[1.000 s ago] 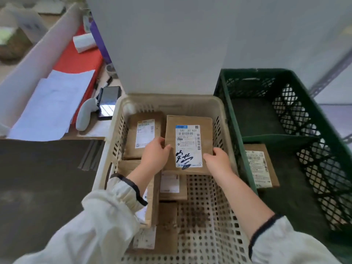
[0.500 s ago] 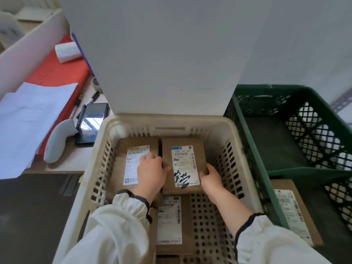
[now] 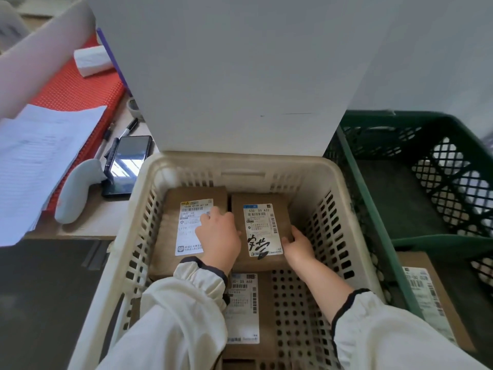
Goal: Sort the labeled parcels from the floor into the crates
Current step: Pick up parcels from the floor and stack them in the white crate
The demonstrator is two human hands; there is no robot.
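Nearest to me, between my sleeves, a flat parcel (image 3: 242, 308) lies label-up on the holed floor of the cream crate (image 3: 240, 166). Just past it my two hands flank the marked parcel (image 3: 262, 228), the brown box with black handwriting across the foot of its label. My right hand (image 3: 297, 245) grasps its right edge close to the near corner, fingers curled down the side. My left hand (image 3: 218, 236) sits against its left edge with the fingers lying over the label of the neighbouring parcel (image 3: 186, 225); whether the thumb hooks the box I cannot tell.

The marked parcel lies flat in the far right part of the cream crate, label up, just beside its neighbour and close to the far wall. Its long axis runs away from me, and the print reads upright from my side, so the label's top points at the far wall.

I judge it stiff and fairly light — plain cardboard, dry enough to hold, though the glossy label looks slicker. The two long edges are the place to take it, palms in, since the corners would dent if it dropped.

To the right stands the green crate (image 3: 373, 209) with one labelled parcel (image 3: 426, 297) on its floor. Off to the left a phone (image 3: 128, 164) and a grey scanner (image 3: 77, 190) rest on a desk.
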